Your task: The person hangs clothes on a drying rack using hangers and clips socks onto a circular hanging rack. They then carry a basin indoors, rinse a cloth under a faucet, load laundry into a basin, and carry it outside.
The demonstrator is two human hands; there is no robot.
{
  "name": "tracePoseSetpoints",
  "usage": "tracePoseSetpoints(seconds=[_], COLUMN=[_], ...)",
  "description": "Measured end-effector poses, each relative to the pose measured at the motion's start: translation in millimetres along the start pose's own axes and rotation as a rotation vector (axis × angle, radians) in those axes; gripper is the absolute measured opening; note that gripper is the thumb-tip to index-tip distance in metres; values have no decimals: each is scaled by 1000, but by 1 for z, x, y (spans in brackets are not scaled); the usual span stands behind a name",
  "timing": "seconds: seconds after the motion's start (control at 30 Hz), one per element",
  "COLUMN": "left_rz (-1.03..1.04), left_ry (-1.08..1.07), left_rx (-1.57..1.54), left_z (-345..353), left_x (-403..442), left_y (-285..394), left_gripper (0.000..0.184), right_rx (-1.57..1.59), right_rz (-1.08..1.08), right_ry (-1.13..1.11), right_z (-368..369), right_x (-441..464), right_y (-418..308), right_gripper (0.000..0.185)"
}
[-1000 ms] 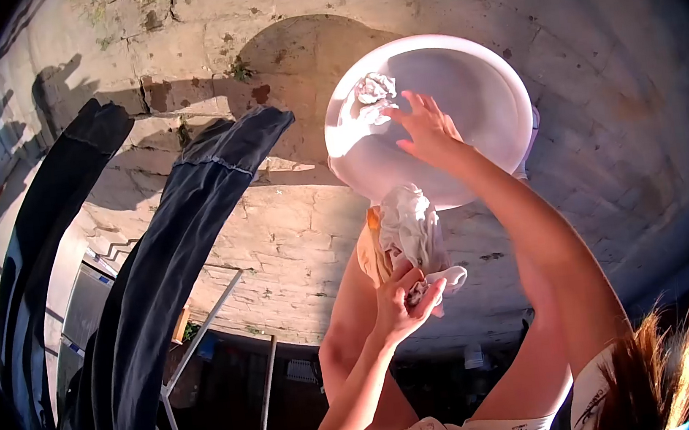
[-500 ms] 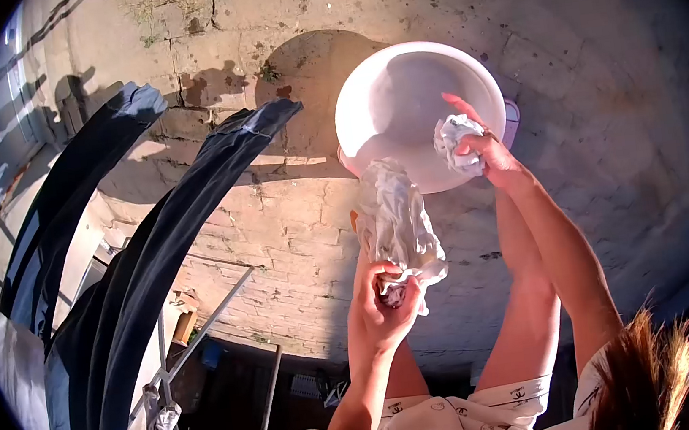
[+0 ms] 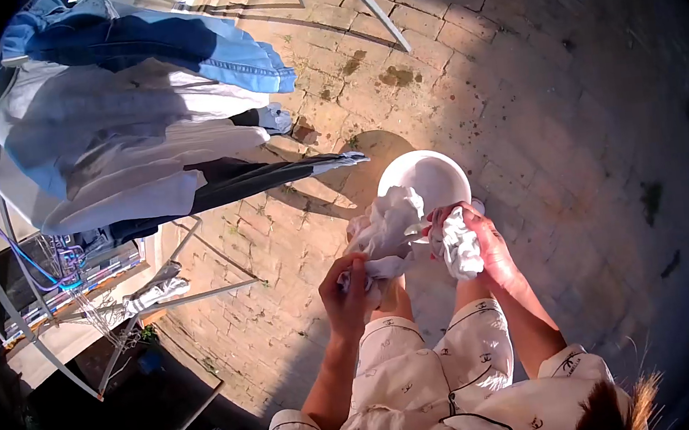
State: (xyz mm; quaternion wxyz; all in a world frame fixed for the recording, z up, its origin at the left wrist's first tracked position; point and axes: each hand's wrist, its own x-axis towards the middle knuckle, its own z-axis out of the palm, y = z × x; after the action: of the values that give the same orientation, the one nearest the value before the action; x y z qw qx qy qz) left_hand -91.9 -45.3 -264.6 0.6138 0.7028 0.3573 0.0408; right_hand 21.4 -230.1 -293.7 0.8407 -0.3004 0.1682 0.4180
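Note:
My left hand (image 3: 346,291) is closed on a bunch of crumpled white cloth (image 3: 392,222), which spreads up and to the right from the fingers. My right hand (image 3: 488,241) grips a smaller crumpled white cloth (image 3: 460,246), its fingers wrapped round the top and side. The two cloths are close together in front of my body. Just beyond them the white basin (image 3: 460,166) stands on the paving; my hands and the cloths hide its near part, and no cloth shows in the visible part.
At the left, a rack holds blue denim (image 3: 233,53), white garments (image 3: 137,111) and dark trousers (image 3: 247,179). Coloured hangers (image 3: 65,259) and small white items (image 3: 154,296) hang below them. A metal bar (image 3: 217,291) reaches toward my left side.
The smaller cloth has been lifted from the basin by my right hand and brought nearer my left hand. The view has risen and turned, showing more of the rack.

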Motion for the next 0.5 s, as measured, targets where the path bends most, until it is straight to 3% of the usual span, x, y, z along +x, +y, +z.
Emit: tracePoseSetpoints(seconds=[0.07,0.1,0.17,0.27,0.4,0.43,0.5], left_rz=[-115,-160,-196,-115,24,81,273], left_ry=[150,224,374,279,31,-38,-117], left_rx=[-232,-411,-609,-988,-1181,-1119,-881], left_z=[-12,-19,-32,-77,-138,-161,-202], left_x=[-20,-25,-39,-61,-109,-122,-143], left_y=[29,40,72,83,98,91,79], left_gripper=[21,23,36,44,53,67,75], right_rx=[-286,-161,-306,-670,-931,-953,-991], right_rz=[-202,-202,-275,-455,-934,-954,-981], right_ry=[-93,-226,-323,-391,-368,-361,-363], right_z=[42,85,126,180,238,250,270], right_x=[-18,-33,-56,-90,-104,-109,-119], right_y=[5,0,26,85,154,176,220], right_gripper=[28,31,40,46,39,38,36])
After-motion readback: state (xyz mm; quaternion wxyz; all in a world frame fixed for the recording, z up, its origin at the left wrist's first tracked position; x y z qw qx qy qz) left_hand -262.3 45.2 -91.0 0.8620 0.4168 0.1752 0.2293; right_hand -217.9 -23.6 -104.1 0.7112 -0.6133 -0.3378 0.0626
